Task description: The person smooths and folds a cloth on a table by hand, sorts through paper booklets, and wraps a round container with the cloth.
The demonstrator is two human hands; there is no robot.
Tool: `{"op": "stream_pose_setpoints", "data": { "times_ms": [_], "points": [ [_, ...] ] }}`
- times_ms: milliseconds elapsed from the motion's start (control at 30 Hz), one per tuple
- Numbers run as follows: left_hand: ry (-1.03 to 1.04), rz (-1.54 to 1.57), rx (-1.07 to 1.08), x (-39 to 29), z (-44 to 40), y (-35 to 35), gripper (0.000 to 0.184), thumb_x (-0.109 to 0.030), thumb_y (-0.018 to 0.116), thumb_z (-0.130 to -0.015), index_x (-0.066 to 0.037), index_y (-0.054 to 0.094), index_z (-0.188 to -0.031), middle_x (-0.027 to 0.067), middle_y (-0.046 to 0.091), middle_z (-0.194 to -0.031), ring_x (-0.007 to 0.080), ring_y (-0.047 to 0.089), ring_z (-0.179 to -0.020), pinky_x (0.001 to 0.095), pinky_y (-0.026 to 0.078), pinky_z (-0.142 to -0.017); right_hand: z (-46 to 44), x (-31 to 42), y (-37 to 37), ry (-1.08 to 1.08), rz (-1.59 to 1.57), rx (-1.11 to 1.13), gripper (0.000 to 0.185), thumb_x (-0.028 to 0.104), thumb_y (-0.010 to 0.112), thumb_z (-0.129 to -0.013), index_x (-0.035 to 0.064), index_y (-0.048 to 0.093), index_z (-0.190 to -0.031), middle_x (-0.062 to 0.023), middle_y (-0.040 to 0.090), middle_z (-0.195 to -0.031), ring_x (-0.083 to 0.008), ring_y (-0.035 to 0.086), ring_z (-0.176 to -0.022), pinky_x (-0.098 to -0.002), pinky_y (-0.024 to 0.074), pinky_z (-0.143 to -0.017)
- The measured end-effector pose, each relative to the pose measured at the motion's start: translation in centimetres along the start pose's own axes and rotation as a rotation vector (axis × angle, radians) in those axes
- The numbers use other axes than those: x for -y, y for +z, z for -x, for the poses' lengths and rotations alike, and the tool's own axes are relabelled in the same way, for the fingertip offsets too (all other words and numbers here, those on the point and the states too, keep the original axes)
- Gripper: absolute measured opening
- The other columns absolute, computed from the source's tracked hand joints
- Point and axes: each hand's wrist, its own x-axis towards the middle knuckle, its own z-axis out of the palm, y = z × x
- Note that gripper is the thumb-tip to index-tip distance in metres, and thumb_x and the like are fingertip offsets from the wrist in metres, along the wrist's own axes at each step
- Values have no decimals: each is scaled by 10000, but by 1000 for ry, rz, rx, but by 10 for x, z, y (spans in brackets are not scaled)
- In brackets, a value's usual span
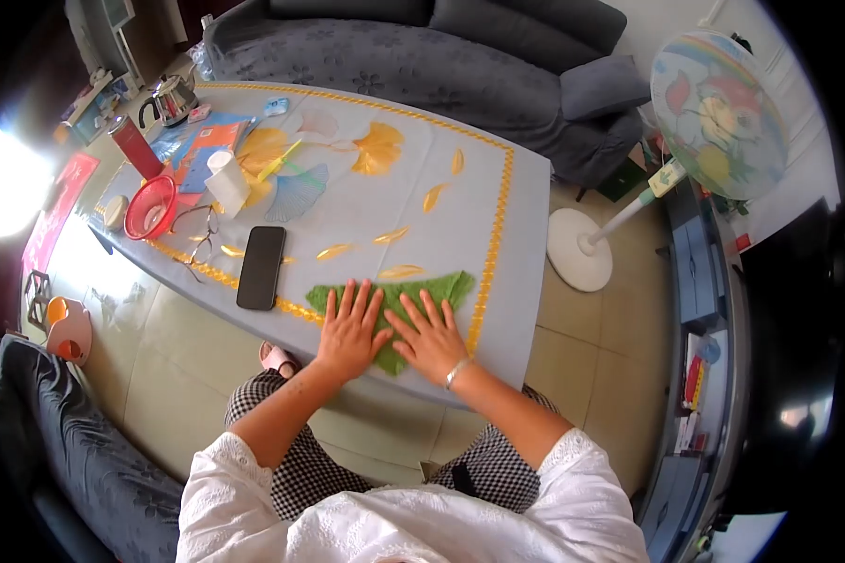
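Observation:
A green cloth [394, 349], folded into a rough triangle, lies at the near edge of the table, one corner pointing toward me. My left hand [350, 324] rests flat on its left part with the fingers spread. On the right part lies my right hand [429, 340], also flat with fingers apart, a bracelet at its wrist. The two thumbs nearly meet over the middle of the cloth. Left of the cloth is a black phone [261, 267], face up. Both palms hide part of the fabric.
The table [521, 235] has a grey cover with yellow leaf patterns. Glasses [202, 239], a red basket [150, 208], a paper roll [223, 178], a red thermos [135, 147] and a kettle [172, 99] stand at the left. A covered fan [718, 114] is right, a sofa [385, 61] behind.

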Motion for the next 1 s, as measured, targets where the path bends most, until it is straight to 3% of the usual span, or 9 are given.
{"op": "stream_pose_setpoints", "data": {
  "times_ms": [133, 200, 267, 333, 400, 533, 800, 867, 1000],
  "points": [
    [54, 13, 16, -21, 45, -17, 652, -464, 519, -961, -90, 400, -1482, 163, 350, -1547, 373, 270, -1453, 570, 181, -1172, 61, 29, -12, -1, -26, 103, 609, 455, 497, -983, 261, 328, -1535, -78, 217, -1624, -362, 139, -1499, -579, 133, -1184],
    [94, 152, 130, -17, 46, -29, 566, -403, 529, -973, -101, 456, -1445, 144, 356, -1547, 344, 284, -1453, 546, 188, -1177, 68, 32, -23, 13, -34, 101, 589, 432, 504, -982, 223, 369, -1516, -86, 285, -1599, -361, 187, -1486, -583, 168, -1171],
    [23, 287, 140, -8, 40, -37, 464, -319, 528, -986, -110, 510, -1399, 134, 378, -1533, 325, 307, -1444, 526, 210, -1177, 60, 31, -34, -35, 80, -26, 568, 405, 509, -986, 192, 397, -1500, -72, 333, -1578, -318, 219, -1484, -562, 185, -1175],
    [14, 207, 5, 4, 36, -37, 402, -291, 523, -990, -113, 560, -1348, 130, 415, -1508, 301, 346, -1425, 505, 244, -1171, 44, 35, -34, -128, 126, -81, 537, 381, 497, -998, 175, 415, -1488, -55, 358, -1567, -262, 251, -1475, -522, 197, -1181],
    [3, 216, -42, 11, 35, -37, 374, -248, 517, -991, -78, 575, -1319, 136, 449, -1478, 308, 358, -1416, 492, 258, -1169, 24, 39, -15, -273, -241, -29, 518, 376, 462, -1015, 182, 408, -1492, -44, 357, -1568, -233, 282, -1462, -488, 211, -1180],
    [-103, 359, -172, 32, 37, -24, 317, -175, 533, -974, -31, 600, -1248, 144, 529, -1391, 318, 432, -1361, 472, 302, -1149, -18, 17, 10, -279, 116, -50, 528, 410, 391, -1032, 193, 373, -1512, -46, 332, -1582, -261, 271, -1467, -468, 220, -1182],
    [-188, 363, -288, 50, 38, -16, 250, -99, 623, -876, -27, 640, -1115, 131, 605, -1260, 308, 513, -1281, 459, 393, -1069, -131, -115, 5, 171, 155, -94, 551, 451, 312, -1045, 214, 311, -1542, -25, 279, -1608, -247, 234, -1483, -446, 191, -1199],
    [-187, 329, -289, 47, 36, -21, 276, -95, 669, -836, -40, 648, -1106, 109, 615, -1252, 303, 539, -1248, 443, 426, -1014, -164, -125, 2, 352, 99, -91, 564, 462, 301, -1042, 211, 297, -1547, -23, 272, -1612, -256, 224, -1488, -454, 183, -1203],
    [-209, 356, -254, 47, 24, -28, 281, -106, 683, -818, -48, 655, -1091, 96, 627, -1208, 305, 557, -1200, 448, 413, -1015, -204, -99, 7, 409, 153, -94, 571, 462, 299, -1039, 206, 289, -1550, -33, 266, -1615, -274, 213, -1492, -468, 178, -1200]
  ]
}}
